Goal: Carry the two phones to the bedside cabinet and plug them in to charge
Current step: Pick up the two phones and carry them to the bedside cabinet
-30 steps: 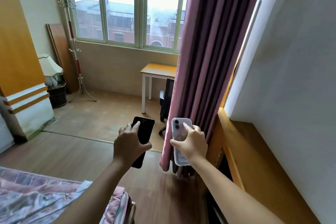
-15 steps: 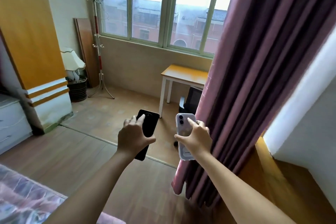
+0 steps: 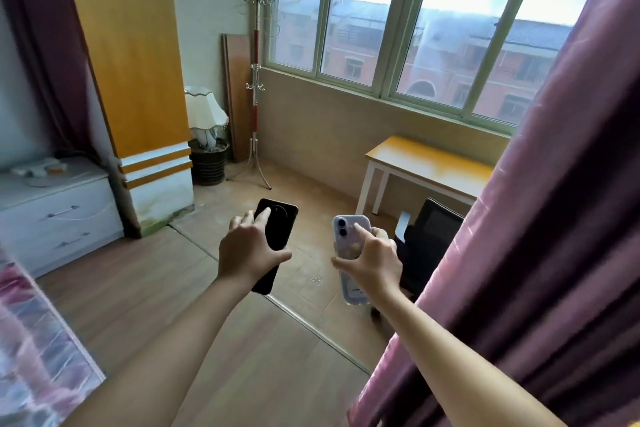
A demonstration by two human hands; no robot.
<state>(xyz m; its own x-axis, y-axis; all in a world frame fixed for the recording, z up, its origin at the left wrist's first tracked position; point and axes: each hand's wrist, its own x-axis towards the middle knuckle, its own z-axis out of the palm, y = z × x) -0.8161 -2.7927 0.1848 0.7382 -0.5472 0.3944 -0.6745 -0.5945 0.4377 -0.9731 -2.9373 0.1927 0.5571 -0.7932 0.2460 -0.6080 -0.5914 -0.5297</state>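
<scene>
1. The left hand (image 3: 250, 255) was clamped around a glossy black slab phone (image 3: 277, 236), back facing the camera, forefinger laid up toward the round camera ring. Its long axis ran from about 1 o'clock down to 7.
2. The right hand (image 3: 372, 262) gripped a pale lilac phone in a clear case (image 3: 346, 243), twin lenses at the top, forefinger along the back. Its long axis sat close to 12-to-6. Both phones were held out in mid-air over the wooden floor (image 3: 145, 291), apart from each other.
3. What mattered, I reckon: the white two-drawer bedside cabinet (image 3: 59, 215) sat off at roughly 9 o'clock from both hands, beside the patterned bed cover (image 3: 34, 340). So the left hand was the nearer one.
4. I couldn't make out any charger cable for sure; there was some small clutter on the cabinet top, too blurry to call.
</scene>
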